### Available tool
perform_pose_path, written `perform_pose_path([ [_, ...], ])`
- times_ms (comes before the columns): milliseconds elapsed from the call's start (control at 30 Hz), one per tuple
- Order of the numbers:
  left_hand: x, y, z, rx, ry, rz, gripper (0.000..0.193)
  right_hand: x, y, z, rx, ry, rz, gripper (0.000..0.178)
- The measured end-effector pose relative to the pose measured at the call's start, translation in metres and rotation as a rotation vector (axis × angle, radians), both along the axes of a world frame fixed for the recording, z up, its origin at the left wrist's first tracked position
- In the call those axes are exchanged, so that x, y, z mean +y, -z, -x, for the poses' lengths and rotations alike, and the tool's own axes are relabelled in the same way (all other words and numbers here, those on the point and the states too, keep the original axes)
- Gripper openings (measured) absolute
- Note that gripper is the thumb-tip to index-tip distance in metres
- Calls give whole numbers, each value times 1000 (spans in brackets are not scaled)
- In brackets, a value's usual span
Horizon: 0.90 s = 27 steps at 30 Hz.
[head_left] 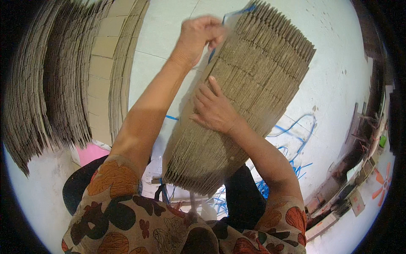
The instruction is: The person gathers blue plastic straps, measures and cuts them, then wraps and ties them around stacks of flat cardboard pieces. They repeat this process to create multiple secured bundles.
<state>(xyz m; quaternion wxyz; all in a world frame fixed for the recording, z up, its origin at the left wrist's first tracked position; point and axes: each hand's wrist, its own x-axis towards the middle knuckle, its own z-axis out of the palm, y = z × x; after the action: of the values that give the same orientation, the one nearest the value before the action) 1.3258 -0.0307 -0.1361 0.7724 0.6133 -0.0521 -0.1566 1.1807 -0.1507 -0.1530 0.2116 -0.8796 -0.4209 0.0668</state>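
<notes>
A long bundle of brown corrugated cardboard sheets (258, 80), packed on edge, stretches from the top middle toward my lap. At its upper left edge, my left hand (198, 38) has its fingers pinched together, slightly blurred. A narrow blue strap (226, 17) shows above those fingers and again just below them. The strap also lies over the bundle's far end. My right hand (215, 109) rests on the bundle's face near its left edge, fingers apart and lying on the cardboard.
Tall stacks of cardboard (67, 72) fill the left side. Loose blue strapping (302, 127) trails over the pale tiled floor at the right, with more tangled near my legs. A pink item (91, 154) lies below the stacks. An orange-bladed fan (382, 184) is at the far right.
</notes>
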Motion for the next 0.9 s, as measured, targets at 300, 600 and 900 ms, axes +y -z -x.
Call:
perform_pose_path([
  [300,-93,-100,26,-304,761,-177,15,-14,5,11,4,27,-206,49],
  [600,-158,-58,39,-743,869,-279,17,-140,-52,110,162,1085,-243,61],
  [900,-161,-79,27,-398,716,-368,15,-120,-46,46,-183,554,-87,76],
])
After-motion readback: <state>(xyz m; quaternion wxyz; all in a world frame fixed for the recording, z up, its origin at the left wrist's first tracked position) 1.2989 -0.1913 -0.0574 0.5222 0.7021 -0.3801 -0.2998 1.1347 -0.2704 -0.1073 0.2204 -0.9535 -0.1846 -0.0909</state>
